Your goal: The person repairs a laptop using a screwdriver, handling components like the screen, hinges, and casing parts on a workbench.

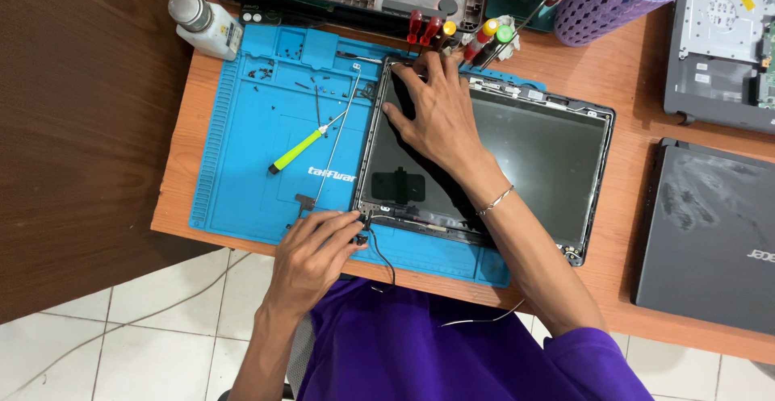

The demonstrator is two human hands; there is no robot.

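One laptop screen panel [517, 159] on one blue mat [258, 127]; left hand [311, 252] pinches its corner hinge [365, 222], right hand [432, 106] presses flat, open; one green screwdriver [297, 151] nearby

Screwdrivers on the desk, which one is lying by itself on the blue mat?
The screwdriver with the yellow-green handle, lying slanted on the blue mat left of the laptop screen panel. The red and yellow-handled ones cluster at the mat's top edge.

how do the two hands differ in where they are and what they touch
The left hand pinches at the screen panel's near corner, beside the black cable; the right hand lies flat, fingers spread, at its far corner. The right wrist wears a bracelet; the left is bare. Both touch the panel.
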